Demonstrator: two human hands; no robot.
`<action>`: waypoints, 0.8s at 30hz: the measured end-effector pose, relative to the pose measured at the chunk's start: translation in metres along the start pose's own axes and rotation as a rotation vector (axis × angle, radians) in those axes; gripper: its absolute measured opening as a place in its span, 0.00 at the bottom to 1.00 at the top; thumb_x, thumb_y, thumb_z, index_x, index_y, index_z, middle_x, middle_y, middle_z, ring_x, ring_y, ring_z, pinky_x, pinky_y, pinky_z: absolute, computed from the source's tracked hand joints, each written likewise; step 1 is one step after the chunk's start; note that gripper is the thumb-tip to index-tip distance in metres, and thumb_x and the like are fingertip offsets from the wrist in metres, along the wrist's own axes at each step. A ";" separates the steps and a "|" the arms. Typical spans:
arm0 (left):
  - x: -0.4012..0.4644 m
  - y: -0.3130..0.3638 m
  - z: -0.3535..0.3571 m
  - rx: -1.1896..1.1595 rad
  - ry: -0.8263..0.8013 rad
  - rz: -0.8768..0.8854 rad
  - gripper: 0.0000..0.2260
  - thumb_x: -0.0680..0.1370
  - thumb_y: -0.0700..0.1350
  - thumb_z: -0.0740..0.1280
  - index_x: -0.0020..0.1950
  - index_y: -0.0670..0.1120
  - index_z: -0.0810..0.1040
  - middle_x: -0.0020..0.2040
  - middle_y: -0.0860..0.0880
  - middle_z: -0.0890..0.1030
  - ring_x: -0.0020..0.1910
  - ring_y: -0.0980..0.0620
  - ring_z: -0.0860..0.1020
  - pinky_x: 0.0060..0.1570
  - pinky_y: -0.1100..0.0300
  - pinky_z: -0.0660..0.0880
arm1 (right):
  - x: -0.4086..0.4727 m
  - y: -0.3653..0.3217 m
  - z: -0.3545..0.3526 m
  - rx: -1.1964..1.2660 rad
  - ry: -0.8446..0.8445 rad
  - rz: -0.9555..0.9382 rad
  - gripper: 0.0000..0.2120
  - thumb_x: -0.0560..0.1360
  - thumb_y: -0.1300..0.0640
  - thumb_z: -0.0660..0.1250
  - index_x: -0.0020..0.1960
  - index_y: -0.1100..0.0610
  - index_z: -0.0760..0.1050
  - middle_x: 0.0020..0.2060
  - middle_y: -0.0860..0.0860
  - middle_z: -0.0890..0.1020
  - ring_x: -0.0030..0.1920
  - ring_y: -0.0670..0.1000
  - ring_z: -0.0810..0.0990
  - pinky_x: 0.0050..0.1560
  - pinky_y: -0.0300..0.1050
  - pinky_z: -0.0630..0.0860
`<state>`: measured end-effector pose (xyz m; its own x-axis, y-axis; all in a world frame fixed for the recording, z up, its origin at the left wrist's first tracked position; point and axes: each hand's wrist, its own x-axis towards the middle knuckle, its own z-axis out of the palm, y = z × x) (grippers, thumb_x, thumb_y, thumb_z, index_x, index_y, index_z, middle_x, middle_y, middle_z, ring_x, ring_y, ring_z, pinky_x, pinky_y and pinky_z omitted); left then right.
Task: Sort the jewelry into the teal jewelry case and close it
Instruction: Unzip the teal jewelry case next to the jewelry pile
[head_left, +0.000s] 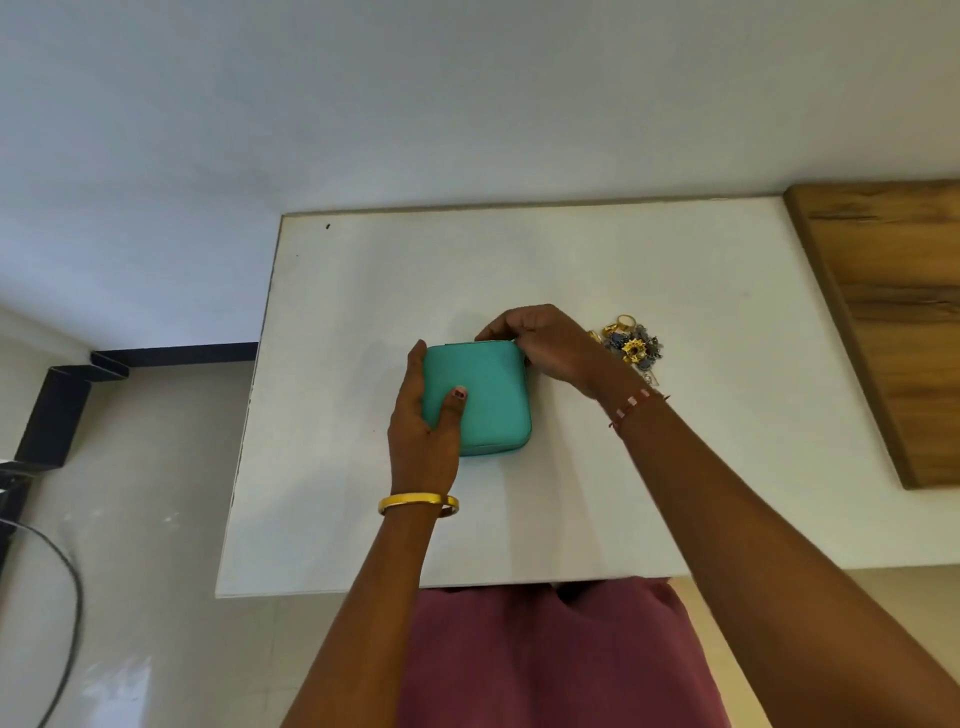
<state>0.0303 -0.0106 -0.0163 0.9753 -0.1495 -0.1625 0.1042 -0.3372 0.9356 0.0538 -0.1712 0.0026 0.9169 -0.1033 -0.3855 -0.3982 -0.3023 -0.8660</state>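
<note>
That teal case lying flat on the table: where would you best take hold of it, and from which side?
Judging by its pose, take the teal case by its two long side edges, coming down from above. It lies flat and closed on the white table, so only the top and rounded sides are free. The left hand already holds its left edge; the right hand pinches at the far right corner.

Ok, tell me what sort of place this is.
Probably a room in a home, though I can't be sure. A plain white table stands against a bare white wall, with a wood-grain panel beside it and a pale floor with dark skirting. A teal jewelry case and loose jewelry suggest personal use.
</note>
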 end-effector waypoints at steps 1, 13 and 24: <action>0.000 0.000 0.001 0.000 0.008 0.001 0.25 0.77 0.43 0.62 0.72 0.50 0.58 0.71 0.49 0.66 0.66 0.52 0.67 0.60 0.65 0.67 | 0.002 0.001 -0.005 -0.051 -0.048 -0.007 0.19 0.71 0.76 0.52 0.54 0.67 0.77 0.50 0.60 0.81 0.44 0.50 0.78 0.40 0.31 0.74; 0.000 -0.003 0.005 0.002 0.045 0.026 0.24 0.77 0.43 0.62 0.72 0.49 0.59 0.71 0.50 0.65 0.63 0.60 0.65 0.60 0.66 0.65 | 0.016 -0.002 -0.016 -0.348 -0.213 0.083 0.11 0.79 0.64 0.54 0.55 0.66 0.73 0.34 0.52 0.73 0.30 0.47 0.70 0.28 0.36 0.68; 0.000 -0.002 0.005 0.002 0.020 0.018 0.24 0.77 0.43 0.61 0.72 0.49 0.58 0.72 0.50 0.63 0.64 0.60 0.63 0.63 0.64 0.64 | 0.015 -0.002 -0.021 -0.250 -0.228 0.120 0.10 0.79 0.61 0.57 0.54 0.64 0.75 0.34 0.51 0.73 0.32 0.46 0.69 0.34 0.37 0.70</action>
<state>0.0290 -0.0143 -0.0198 0.9808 -0.1370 -0.1388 0.0857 -0.3366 0.9378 0.0689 -0.1916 0.0054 0.8232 0.0535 -0.5652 -0.4576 -0.5266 -0.7164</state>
